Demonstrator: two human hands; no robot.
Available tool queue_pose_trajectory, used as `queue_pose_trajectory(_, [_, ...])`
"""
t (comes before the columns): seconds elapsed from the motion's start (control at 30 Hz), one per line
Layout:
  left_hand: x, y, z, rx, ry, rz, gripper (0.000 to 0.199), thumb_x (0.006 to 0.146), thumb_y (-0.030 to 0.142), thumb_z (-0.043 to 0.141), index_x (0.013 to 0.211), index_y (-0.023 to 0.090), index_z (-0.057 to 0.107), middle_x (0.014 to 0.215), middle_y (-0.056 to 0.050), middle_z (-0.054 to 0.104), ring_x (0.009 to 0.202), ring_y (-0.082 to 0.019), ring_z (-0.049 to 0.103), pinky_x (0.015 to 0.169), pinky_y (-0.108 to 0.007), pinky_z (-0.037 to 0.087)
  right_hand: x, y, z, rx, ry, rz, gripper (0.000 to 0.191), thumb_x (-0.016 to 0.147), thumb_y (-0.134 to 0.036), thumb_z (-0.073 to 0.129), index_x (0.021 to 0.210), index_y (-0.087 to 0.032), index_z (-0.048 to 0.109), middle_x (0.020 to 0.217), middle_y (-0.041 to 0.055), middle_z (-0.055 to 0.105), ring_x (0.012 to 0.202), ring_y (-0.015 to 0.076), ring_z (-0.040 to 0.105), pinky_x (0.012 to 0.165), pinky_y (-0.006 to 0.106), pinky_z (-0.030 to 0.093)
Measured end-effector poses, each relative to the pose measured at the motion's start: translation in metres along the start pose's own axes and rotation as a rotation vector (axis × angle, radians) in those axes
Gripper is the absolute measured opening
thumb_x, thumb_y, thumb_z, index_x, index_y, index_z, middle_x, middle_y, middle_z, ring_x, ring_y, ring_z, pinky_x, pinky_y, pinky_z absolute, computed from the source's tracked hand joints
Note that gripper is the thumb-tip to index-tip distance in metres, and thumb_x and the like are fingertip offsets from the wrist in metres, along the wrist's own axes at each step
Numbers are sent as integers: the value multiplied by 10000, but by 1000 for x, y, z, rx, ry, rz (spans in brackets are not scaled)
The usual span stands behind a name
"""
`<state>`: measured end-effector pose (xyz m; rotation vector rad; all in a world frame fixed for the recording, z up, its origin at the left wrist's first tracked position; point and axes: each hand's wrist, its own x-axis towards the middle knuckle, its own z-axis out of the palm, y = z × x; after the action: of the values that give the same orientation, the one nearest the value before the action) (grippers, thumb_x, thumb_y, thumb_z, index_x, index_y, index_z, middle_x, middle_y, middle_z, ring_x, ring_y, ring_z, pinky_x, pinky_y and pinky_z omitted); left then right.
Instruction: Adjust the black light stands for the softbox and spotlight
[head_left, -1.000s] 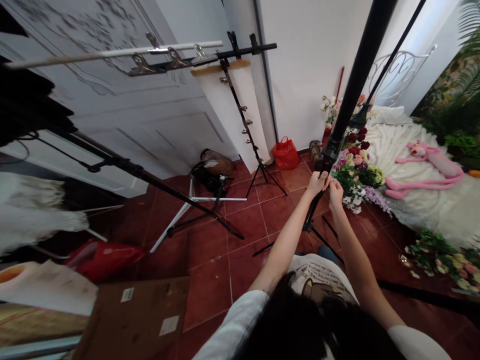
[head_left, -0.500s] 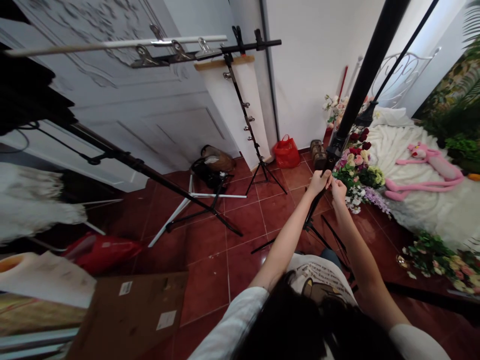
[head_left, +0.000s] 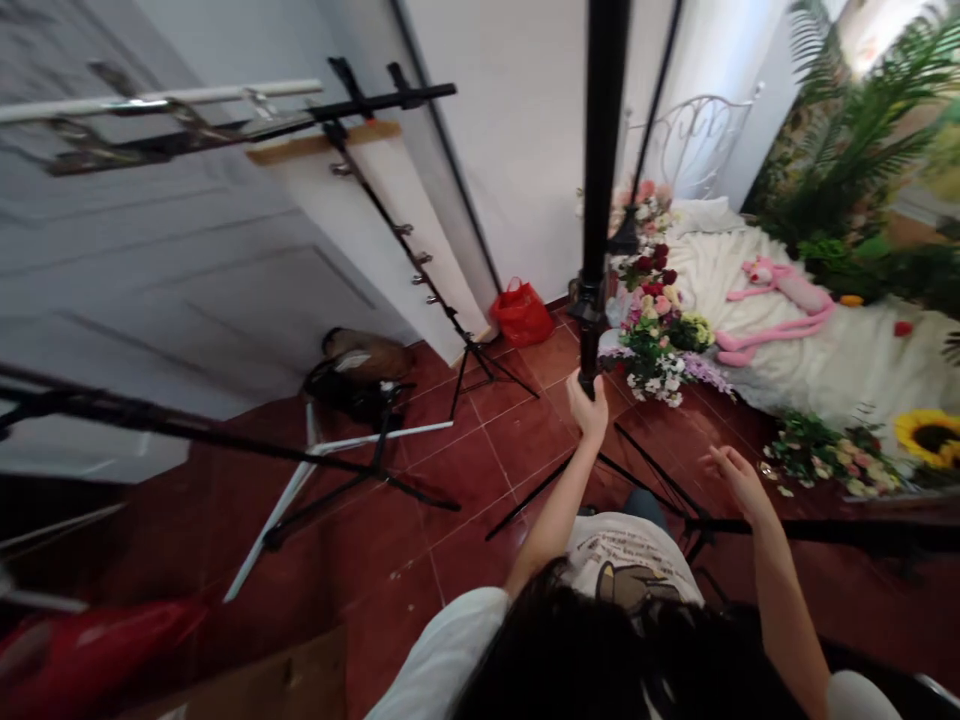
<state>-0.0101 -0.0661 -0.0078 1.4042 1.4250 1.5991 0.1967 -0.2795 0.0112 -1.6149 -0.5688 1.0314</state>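
Note:
A thick black pole [head_left: 602, 150] rises steeply in front of me, with a dark collar partway up it. My left hand [head_left: 589, 405] is closed round its lower part, below the collar. Off to the right of the pole, my right hand [head_left: 735, 478] is in the air above the floor. Its fingers are loosely bent and apart, and nothing shows in them. Thin black tripod legs [head_left: 651, 462] spread over the red tiles below my hands.
Ahead stands a clipped white backdrop [head_left: 427, 230] on a black stand, near a red bag [head_left: 523, 313]. A bed [head_left: 862, 360] with a pink plush toy [head_left: 795, 290] and flowers [head_left: 660, 310] lies right. Another stand [head_left: 187, 430] slants at left; a horizontal black pole [head_left: 825, 533] crosses at right.
My right hand has let go of the pole and moved right and down. My left hand still holds the pole, which looks more upright. The view has turned to the right.

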Motion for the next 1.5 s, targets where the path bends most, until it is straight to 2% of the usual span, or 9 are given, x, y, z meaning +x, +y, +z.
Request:
queue_pose_trajectory(0.13, [-61,-31,21,242,123,-248,532,917,329,548,1345,68,368,1400,-291,377,1375,-339,412,1173,-517,319,-48,13,-60,-22,59,55,507,664,-677,809,825,-210,690,970,75,783,862,196,728,913,356,583])
queue_pose_trajectory(0.27, [-105,-30,54,192,-127,-314,550,825,206,623,1295,102,357,1356,-258,379,1274,-309,484,1131,-530,375,-87,18,-100,15,139,109,519,675,-675,805,932,-230,736,1131,99,767,1077,245,715,1062,425,527])
queue_pose_trajectory(0.37, [-133,5,87,-97,-469,-281,446,848,246,619,1232,162,409,1270,-170,478,1113,-220,574,1082,-469,442,-107,25,-120,96,386,97,600,582,-700,839,962,-242,759,1201,93,748,1216,285,658,1096,445,508])
queue_pose_trajectory(0.47, [-164,60,120,-439,-970,-226,342,905,330,582,1192,182,471,1146,-118,597,1080,-191,613,1036,-412,486,-126,32,-131,180,621,27,606,524,-699,862,909,-241,767,1219,80,743,1295,308,607,1120,445,493])
queue_pose_trajectory(0.7, [-249,172,152,-773,-1602,103,409,988,498,433,1218,200,593,1274,-115,654,1253,-233,582,1135,-417,406,-163,35,-116,339,609,-59,489,673,-578,852,1028,-257,753,1115,88,775,1090,259,729,1046,408,552])
queue_pose_trajectory(0.83, [-278,193,154,-697,-1652,55,496,965,611,423,1153,189,604,1020,-72,699,1006,-206,645,951,-354,497,-165,35,-101,421,641,-57,463,681,-595,839,953,-233,740,1025,101,789,972,244,760,923,375,601])
queue_pose_trajectory(1.03, [-278,195,166,-771,-1743,-5,617,885,761,414,916,180,619,759,-15,623,664,-116,536,685,-256,482,-159,22,-96,632,706,-57,354,841,-578,710,884,-227,689,897,74,791,811,189,755,784,315,602])
queue_pose_trajectory(1.37, [-277,193,174,-722,-1799,-80,607,827,776,506,848,182,630,737,-22,633,704,-121,596,706,-257,505,-133,-16,-103,811,475,120,536,904,-703,525,743,-196,595,726,85,730,598,157,656,544,247,508])
queue_pose_trajectory(1.5, [-276,193,176,-738,-1816,-99,601,825,771,518,847,183,637,737,-24,649,675,-119,597,681,-259,512,-131,-16,-97,964,358,-28,490,917,-617,579,653,-212,500,585,-7,591,481,103,500,458,199,411])
